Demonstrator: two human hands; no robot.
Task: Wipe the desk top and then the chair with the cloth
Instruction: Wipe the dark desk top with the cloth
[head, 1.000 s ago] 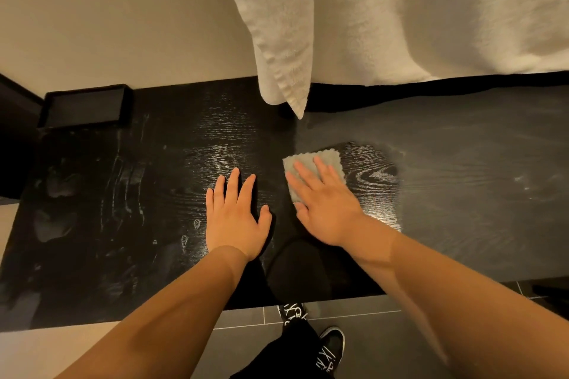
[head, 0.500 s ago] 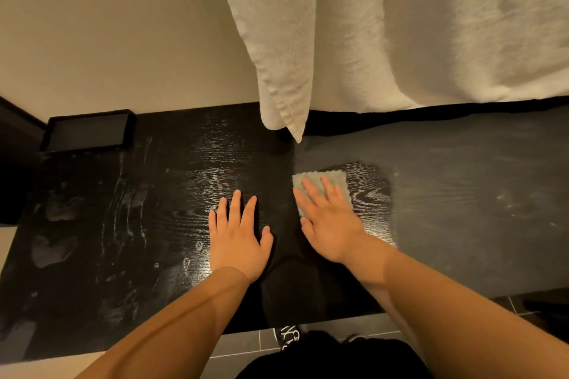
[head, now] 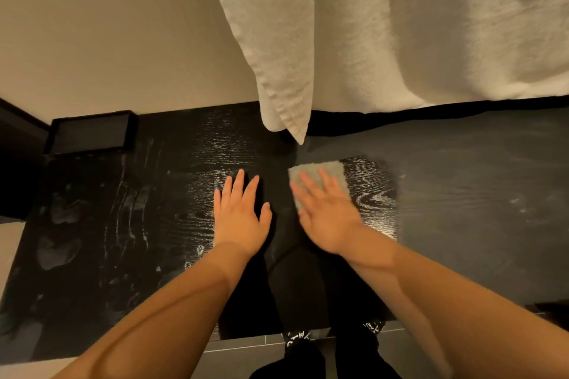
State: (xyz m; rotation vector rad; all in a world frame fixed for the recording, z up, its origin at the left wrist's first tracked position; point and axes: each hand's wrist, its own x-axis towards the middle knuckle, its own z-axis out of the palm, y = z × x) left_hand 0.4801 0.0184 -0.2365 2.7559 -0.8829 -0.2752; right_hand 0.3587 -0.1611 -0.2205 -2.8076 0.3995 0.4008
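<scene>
One grey cloth (head: 320, 171) lies flat near the middle of the dark surface (head: 462, 194), pinned under the right hand (head: 328, 218). There is no closed grip there: the fingers are straight, spread and blurred, pressing down. The left hand (head: 238, 221) is just beside it, palm flat, grip open and holding nothing. One black tray (head: 89, 132) sits back left, and one white towel (head: 369, 40) hangs above the rear edge.

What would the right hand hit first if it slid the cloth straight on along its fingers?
Probably the hanging corner of the white towel, just beyond the cloth under the right hand. How far that corner hangs above the desk top is unclear; it might pass beneath.
</scene>
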